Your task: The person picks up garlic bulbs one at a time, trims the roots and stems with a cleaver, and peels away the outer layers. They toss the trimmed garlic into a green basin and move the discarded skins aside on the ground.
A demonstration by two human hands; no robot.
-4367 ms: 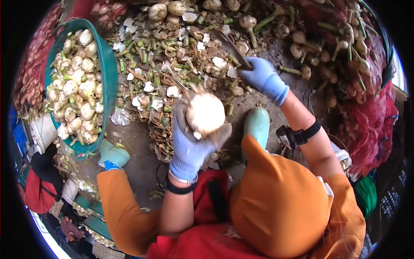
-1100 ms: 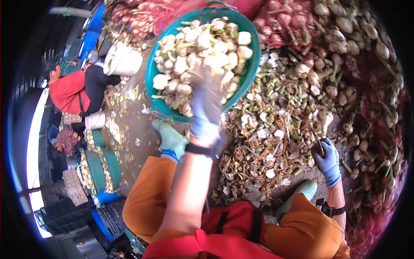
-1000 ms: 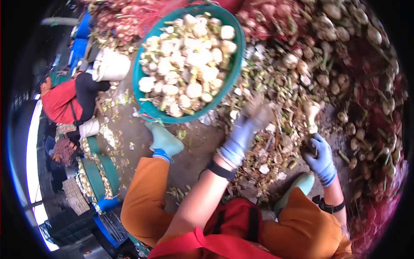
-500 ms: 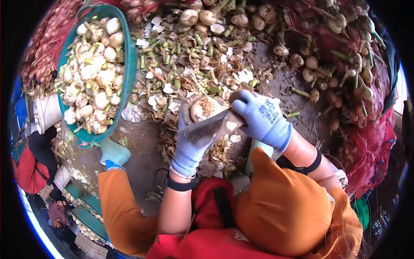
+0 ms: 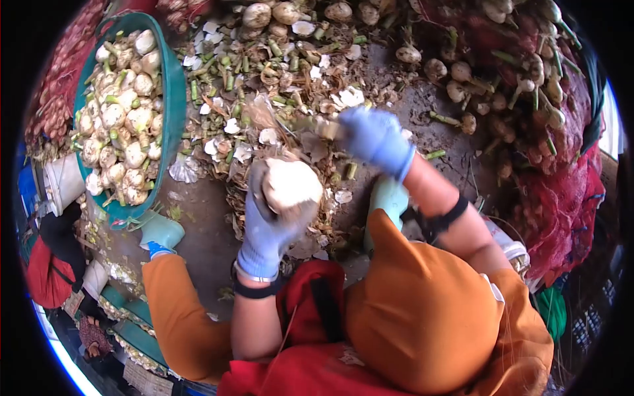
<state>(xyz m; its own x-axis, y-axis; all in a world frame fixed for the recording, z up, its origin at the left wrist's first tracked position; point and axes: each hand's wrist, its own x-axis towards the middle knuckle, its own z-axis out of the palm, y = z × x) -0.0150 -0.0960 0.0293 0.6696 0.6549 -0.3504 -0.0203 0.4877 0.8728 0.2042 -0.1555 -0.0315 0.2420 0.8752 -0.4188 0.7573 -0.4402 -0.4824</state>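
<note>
In the head view, my gloved left hand is wrapped round a garlic bulb, whose pale, bare face is turned up and smeared by motion. My right hand, also in a blue-grey glove, is closed on a knife up and to the right of the bulb, apart from it. Most of the knife is blurred or hidden by the fingers. Beneath both hands lies a heap of cut stems and papery skins.
A green basket full of trimmed garlic stands at the left. Untrimmed garlic with stems is piled at the upper right beside red mesh sacks. A white bucket is at the far left. Another person sits at the left edge.
The knife was across the bulb's near side; my right hand has swung it up and away. My left hand has moved left and down, and the bulb now shows a pale face.
</note>
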